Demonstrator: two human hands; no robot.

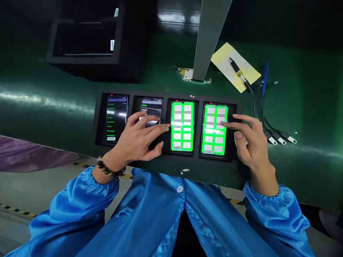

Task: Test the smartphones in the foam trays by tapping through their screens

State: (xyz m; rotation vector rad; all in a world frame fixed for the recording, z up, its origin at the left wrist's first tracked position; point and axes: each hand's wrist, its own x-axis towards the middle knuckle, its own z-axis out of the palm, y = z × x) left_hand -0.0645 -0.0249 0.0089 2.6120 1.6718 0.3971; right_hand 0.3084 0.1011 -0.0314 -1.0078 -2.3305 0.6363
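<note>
Several smartphones lie face up in a row, in slots of a black foam tray (233, 110). My left hand (136, 141) is open, fingers spread above the second phone from the left (151, 104), covering its lower part. One fingertip reaches the left edge of the third phone (182, 137), whose screen shows a green and white grid. My right hand (252, 139) is open beside the rightmost phone (214, 139), its index fingertip at that phone's similar grid; whether it touches the glass, I cannot tell. The leftmost phone (114, 121) displays green text lines on black.
Black foam holders (118, 64) with dark devices are stacked at the back left. A grey metal post (209, 39) rises behind the tray. Yellow paper (227, 57) with a black pen (239, 73), a blue pen (265, 80) and USB cables (276, 137) lie at right.
</note>
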